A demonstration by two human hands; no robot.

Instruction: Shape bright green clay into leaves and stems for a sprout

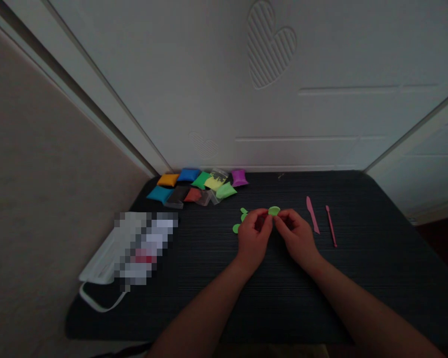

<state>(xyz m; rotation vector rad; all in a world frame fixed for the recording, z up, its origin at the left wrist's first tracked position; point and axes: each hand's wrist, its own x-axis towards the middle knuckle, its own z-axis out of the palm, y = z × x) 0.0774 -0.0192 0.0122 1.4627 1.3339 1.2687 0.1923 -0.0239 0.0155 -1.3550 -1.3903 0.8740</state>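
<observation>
A flattened disc of light green modelling clay point(274, 211) is pinched between the fingertips of both hands, raised a little over the dark table. My left hand point(254, 234) closes on its left side, and my right hand point(294, 232) grips it from the right. Just left of my left hand lie more light green clay pieces point(236, 228), small and flat, partly hidden by that hand. To the right of my right hand rest a pink plastic clay knife point(312, 214) and a thin pink modelling stick point(331, 226).
Packets of coloured clay lie at the back left, among them blue point(188, 175), orange point(168, 180) and purple point(239, 177) ones. A white face mask point(104, 258) and a blurred-out item lie at the left edge. A white panel point(209, 89) rises behind the table point(205, 308).
</observation>
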